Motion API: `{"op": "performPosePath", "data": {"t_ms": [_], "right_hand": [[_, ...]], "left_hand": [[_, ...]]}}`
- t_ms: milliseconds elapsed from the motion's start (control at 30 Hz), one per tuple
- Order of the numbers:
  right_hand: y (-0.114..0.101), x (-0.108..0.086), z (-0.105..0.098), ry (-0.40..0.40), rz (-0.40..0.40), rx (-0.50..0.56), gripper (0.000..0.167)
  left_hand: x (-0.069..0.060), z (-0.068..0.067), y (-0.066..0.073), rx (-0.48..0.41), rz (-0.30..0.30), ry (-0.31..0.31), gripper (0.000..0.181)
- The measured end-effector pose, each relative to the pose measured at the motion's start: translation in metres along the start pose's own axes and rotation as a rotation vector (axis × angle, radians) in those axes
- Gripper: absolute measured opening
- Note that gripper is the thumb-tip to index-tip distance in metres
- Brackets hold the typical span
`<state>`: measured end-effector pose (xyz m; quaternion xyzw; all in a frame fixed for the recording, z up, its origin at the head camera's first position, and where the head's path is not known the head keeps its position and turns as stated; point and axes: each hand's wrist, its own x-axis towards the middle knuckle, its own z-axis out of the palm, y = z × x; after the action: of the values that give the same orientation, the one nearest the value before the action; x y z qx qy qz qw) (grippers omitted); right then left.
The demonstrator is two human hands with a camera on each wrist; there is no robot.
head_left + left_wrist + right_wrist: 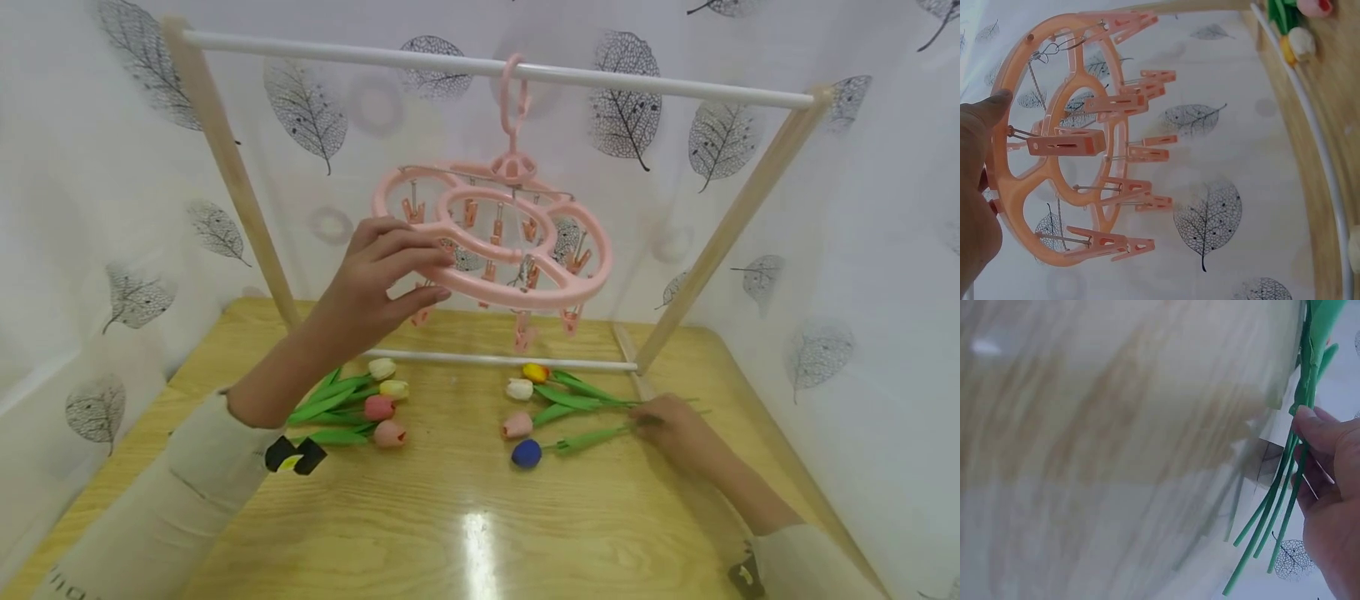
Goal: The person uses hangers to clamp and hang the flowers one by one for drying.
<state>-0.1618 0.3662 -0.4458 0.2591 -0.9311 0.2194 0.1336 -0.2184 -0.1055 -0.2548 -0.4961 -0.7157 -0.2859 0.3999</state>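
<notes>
Clips (pixel 522 332) on hanger (pixel 525 295), tulips (pixel 517 426) below

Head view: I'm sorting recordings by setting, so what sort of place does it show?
Probably an indoor corner set up for tabletop work: leaf-print walls rise behind and beside a wood-grain table, and a pink clip hanger hangs above it.

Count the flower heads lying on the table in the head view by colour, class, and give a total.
White flowers: 2
Yellow flowers, one tinged orange: 2
Pink flowers, in lighter and deeper shades: 3
Blue flower: 1
Total: 8
</notes>
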Motion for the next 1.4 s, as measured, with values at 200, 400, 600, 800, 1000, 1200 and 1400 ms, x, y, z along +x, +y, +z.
{"op": "performPosePath", "data": {"t_ms": [200, 400, 600, 800, 1000, 1200, 1400], "right_hand": [[-0.006, 0.004, -0.011, -0.098, 0.146, 0.055, 0.02], [-0.006, 0.005, -0.012, -0.059, 0.089, 0.058, 0.023], [-0.01, 0.006, -0.015, -0.03, 0.057, 0.081, 0.023], [-0.021, 0.007, -0.016, -0.013, 0.049, 0.122, 0.022], [-0.036, 0.013, -0.017, 0.031, 0.029, 0.162, 0.022], [-0.056, 0.019, -0.019, 0.052, 0.041, 0.171, 0.02], [-0.078, 0.028, -0.02, 0.051, 0.044, 0.177, 0.02]], "left_hand": [[0.001, -0.002, 0.0, 0.011, -0.004, -0.013, 0.033], [0.001, -0.003, 0.0, 0.01, -0.006, -0.012, 0.032], [0.0, -0.002, 0.001, -0.001, -0.03, -0.018, 0.032], [0.001, 0.0, 0.001, -0.005, -0.033, -0.023, 0.032], [0.002, 0.0, 0.001, -0.004, -0.034, -0.015, 0.032], [0.002, 0.0, 0.002, 0.004, -0.033, -0.018, 0.032], [0.001, 0.0, 0.003, 0.002, -0.043, -0.017, 0.032]]}}
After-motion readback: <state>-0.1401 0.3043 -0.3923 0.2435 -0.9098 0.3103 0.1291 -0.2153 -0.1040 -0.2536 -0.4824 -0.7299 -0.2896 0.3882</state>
